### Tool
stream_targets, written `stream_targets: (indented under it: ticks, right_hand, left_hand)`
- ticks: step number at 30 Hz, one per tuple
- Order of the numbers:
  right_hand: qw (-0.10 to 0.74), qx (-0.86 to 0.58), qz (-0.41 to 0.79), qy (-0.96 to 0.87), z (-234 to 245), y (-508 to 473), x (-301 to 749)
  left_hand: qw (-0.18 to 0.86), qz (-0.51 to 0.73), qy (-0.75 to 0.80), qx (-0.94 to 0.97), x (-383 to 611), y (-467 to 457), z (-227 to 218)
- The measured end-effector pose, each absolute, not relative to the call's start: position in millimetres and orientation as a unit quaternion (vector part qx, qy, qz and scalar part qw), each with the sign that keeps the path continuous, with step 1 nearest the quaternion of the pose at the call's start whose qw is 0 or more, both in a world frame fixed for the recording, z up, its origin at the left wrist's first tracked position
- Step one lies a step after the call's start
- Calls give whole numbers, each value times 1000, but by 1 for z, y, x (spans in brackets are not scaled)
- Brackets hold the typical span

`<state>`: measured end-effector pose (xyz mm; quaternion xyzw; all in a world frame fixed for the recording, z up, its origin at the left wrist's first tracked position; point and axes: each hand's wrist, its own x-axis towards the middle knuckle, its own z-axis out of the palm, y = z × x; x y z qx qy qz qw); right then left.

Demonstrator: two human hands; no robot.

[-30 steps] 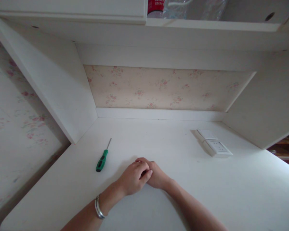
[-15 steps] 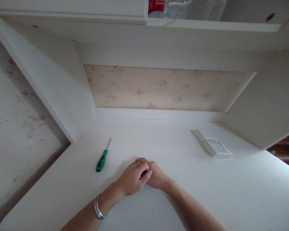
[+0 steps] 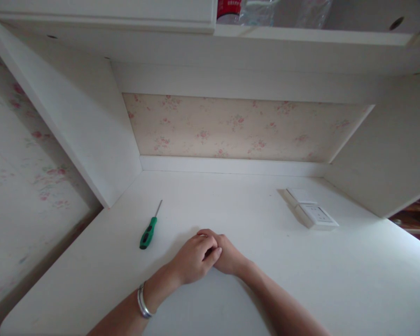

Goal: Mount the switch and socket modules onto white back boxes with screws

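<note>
My left hand (image 3: pixel 192 259) lies over my right hand (image 3: pixel 229 256) in the middle of a white desk. The fingers of the left are closed round the right, its thumb resting across it. Most of the right hand's fingers are hidden under the left, so whether they are curled does not show. To the left of the hands, apart from them, a screwdriver (image 3: pixel 148 233) with a green and black handle points away from me. Farther off at the right lies a white wall socket (image 3: pixel 320 217), touching a second flat white piece (image 3: pixel 301 195).
White side panels (image 3: pixel 87 126) flank the desk (image 3: pixel 213 200). Floral wallpaper (image 3: pixel 231 126) covers the back. Overhead, a shelf (image 3: pixel 311 36) holds a red-labelled container (image 3: pixel 228 8) and clear plastic items (image 3: pixel 259 13). A silver bangle (image 3: pixel 143 301) circles my left wrist.
The view has shifted very slightly. My hands, the screwdriver and the white socket stay where they were.
</note>
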<state>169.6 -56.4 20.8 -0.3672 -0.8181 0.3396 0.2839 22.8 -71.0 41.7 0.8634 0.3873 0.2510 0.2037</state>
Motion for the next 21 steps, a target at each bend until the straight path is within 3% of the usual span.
stream_targets:
  ticks: [21]
  right_hand:
    - [281,-365,342,-819,23,-57,169]
  left_hand:
    - [198,243,383,869,23,-71,41]
